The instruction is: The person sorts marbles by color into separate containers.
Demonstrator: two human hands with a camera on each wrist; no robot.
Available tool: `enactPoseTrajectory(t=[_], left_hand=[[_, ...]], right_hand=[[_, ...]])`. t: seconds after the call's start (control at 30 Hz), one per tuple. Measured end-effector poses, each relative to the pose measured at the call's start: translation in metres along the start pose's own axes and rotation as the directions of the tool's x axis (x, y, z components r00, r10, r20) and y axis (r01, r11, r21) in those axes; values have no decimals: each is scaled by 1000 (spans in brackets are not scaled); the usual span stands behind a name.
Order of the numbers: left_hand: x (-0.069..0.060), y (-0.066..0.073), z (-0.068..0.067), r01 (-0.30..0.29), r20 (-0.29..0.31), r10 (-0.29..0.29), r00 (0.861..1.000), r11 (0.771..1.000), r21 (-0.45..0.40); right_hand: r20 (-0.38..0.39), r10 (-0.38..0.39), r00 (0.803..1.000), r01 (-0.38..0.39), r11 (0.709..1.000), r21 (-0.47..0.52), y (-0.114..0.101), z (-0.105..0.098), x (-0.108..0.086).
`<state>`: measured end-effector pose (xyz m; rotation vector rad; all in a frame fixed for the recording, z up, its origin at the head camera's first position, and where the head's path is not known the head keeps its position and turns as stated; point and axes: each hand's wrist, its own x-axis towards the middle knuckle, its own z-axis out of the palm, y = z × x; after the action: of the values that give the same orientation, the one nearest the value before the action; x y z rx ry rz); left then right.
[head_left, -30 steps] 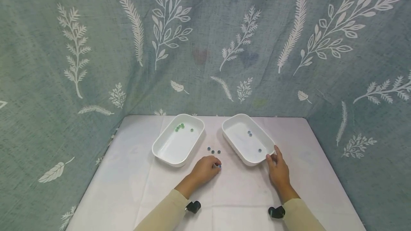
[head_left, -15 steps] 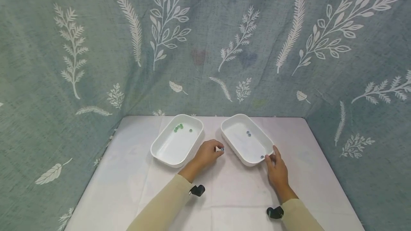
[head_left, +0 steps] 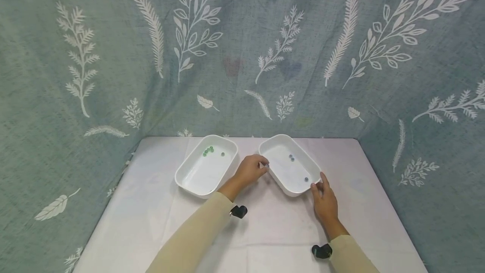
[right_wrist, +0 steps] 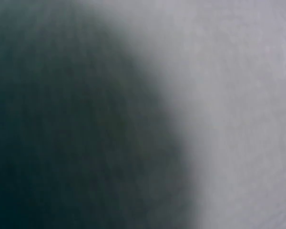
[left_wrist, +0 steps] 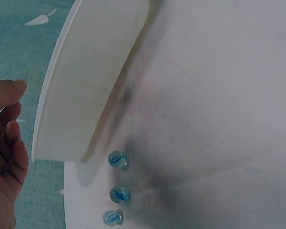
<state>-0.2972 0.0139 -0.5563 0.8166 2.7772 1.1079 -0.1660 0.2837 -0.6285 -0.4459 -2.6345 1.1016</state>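
Note:
In the head view my left hand (head_left: 251,169) pinches a small blue marble (head_left: 267,165) at its fingertips, by the left rim of the right white tray (head_left: 292,192). My right hand (head_left: 326,201) holds that tray's near right corner between thumb and fingers. Three blue marbles lie inside this tray, one of them a loose marble (head_left: 306,179) near the front. The left wrist view has my left hand (left_wrist: 7,148) at its edge beside the tray's outer wall (left_wrist: 90,76). Three more blue marbles lie on the table there, including a swirled marble (left_wrist: 119,194); the left hand hides them in the head view.
Another white tray (head_left: 201,194) stands to the left, with several green marbles (head_left: 208,151) gathered toward its far end. A pale cloth covers the table (head_left: 280,239). Patterned green-blue fabric (head_left: 242,54) hangs around the back and sides. The right wrist view is blurred.
My left hand has picked a blue marble off the table and carried it forward and right to the right tray's rim. The loose marble inside that tray rolled toward the front corner, then back. My right hand stayed put.

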Motion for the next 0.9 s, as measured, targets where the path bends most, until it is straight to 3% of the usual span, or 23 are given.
enactPoseTrajectory(t=[0.37, 0.53, 0.9], left_hand=[[24, -2, 2, 36, 42, -36, 998, 999, 9], [30, -7, 1, 28, 30, -29, 999, 999, 43], [38, -21, 1, 90, -16, -89, 996, 994, 56]], right_hand=[[-10, 3, 1000, -3, 1000, 9, 1, 1, 1], [-15, 1, 1000, -1, 1000, -2, 2, 2, 1], [-30, -15, 999, 15, 1000, -14, 3, 2, -1]])
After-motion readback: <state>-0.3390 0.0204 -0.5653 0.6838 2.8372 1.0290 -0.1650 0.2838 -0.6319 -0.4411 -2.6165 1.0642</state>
